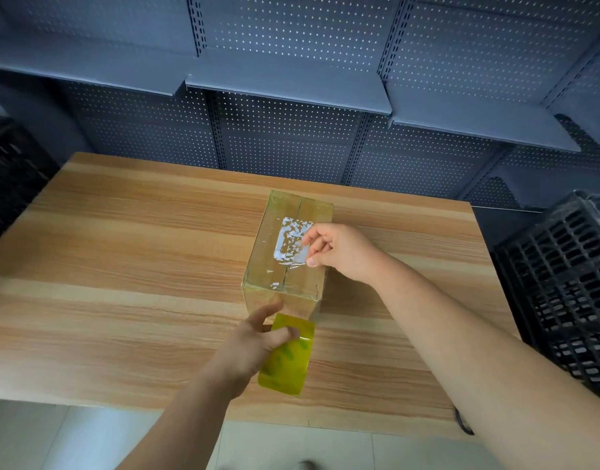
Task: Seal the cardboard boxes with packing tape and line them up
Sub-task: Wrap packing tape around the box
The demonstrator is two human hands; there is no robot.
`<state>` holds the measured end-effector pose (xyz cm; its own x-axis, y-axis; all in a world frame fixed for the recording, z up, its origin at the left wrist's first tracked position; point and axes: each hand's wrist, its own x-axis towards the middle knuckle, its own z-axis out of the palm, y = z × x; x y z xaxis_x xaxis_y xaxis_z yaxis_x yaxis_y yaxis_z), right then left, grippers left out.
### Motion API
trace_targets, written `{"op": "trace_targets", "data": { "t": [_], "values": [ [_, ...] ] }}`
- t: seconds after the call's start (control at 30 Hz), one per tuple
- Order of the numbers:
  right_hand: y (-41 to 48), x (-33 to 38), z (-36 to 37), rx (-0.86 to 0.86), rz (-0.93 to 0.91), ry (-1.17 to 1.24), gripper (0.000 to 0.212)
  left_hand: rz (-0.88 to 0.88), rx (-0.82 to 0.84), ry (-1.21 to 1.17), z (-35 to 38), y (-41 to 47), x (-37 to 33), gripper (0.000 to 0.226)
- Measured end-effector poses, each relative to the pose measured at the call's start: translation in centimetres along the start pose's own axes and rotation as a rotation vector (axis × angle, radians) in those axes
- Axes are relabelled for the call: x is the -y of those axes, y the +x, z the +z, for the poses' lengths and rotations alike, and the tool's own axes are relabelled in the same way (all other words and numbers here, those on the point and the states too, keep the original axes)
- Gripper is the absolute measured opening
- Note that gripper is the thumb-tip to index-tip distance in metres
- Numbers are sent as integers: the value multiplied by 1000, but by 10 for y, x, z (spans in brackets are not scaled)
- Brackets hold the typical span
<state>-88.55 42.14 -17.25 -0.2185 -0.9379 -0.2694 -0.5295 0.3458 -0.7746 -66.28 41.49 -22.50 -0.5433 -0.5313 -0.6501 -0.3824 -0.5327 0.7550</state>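
Note:
One cardboard box (268, 252) stands on the wooden table (122, 266), flaps closed, with a torn white label and clear tape over its top. My left hand (254, 344) grips a roll of yellowish packing tape (288, 361) just in front of the box's near side. A clear strip of tape runs from the roll up over the box's near edge to my right hand (339, 249). My right hand pinches the free end of that strip above the box top, at its right side.
Black plastic crates stand at the right (563, 283) and at the far left (10, 184). Dark blue pegboard shelving (292, 96) rises behind the table. A black cord (463, 424) hangs at the table's near right edge. Pale floor tiles lie below.

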Motion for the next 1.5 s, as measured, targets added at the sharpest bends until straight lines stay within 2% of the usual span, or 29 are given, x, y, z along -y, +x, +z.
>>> {"op": "trace_targets", "data": {
  "t": [0.17, 0.6, 0.77, 0.87, 0.9, 0.97, 1.03, 1.1, 1.17, 1.23, 1.27, 1.3, 1.33, 1.4, 1.43, 1.5],
  "values": [
    [3, -2, 1, -15, 14, 5, 27, -6, 0, 6, -1, 5, -2, 49],
    [7, -7, 4, -27, 8, -20, 25, -23, -1, 10, -3, 13, 2, 43],
    [3, -7, 11, -61, -19, -115, 25, -29, -9, 11, -2, 15, 2, 59],
    [1, -8, 14, -101, -51, -207, 27, -32, -11, 4, -2, 16, 3, 62],
    [1, -10, 13, -127, -50, -246, 32, -32, -12, 1, -2, 17, 4, 61],
    [0, -16, 12, -196, 24, -247, 57, -32, -16, 2, -2, 18, 6, 56],
    [-1, -23, 14, -256, 139, -111, 76, -28, -23, 4, -2, 21, 9, 46],
    [0, -28, 21, -278, 210, -12, 68, -24, -35, -4, -1, 23, 10, 43],
    [-6, -31, 29, -388, 204, -46, 46, -16, -37, -10, 0, 24, 9, 43],
    [-20, -31, 38, -595, 50, -143, 32, -12, -33, -23, 1, 24, 9, 44],
    [-26, -30, 43, -631, -72, -233, 32, -11, -30, -27, 2, 23, 9, 47],
    [-32, -27, 49, -572, -163, -353, 37, -8, -27, -30, 2, 22, 8, 53],
    [-35, -23, 54, -435, -201, -467, 43, -9, -26, -32, 2, 22, 8, 60],
    [-36, -19, 67, -160, -125, -621, 54, -13, -18, -28, 2, 21, 8, 68],
    [-34, -20, 70, -100, -70, -646, 56, -10, -10, -26, 2, 20, 9, 67],
    [-32, -22, 71, -90, -4, -638, 57, -6, 7, -19, 0, 22, 10, 66]
  ]
}}
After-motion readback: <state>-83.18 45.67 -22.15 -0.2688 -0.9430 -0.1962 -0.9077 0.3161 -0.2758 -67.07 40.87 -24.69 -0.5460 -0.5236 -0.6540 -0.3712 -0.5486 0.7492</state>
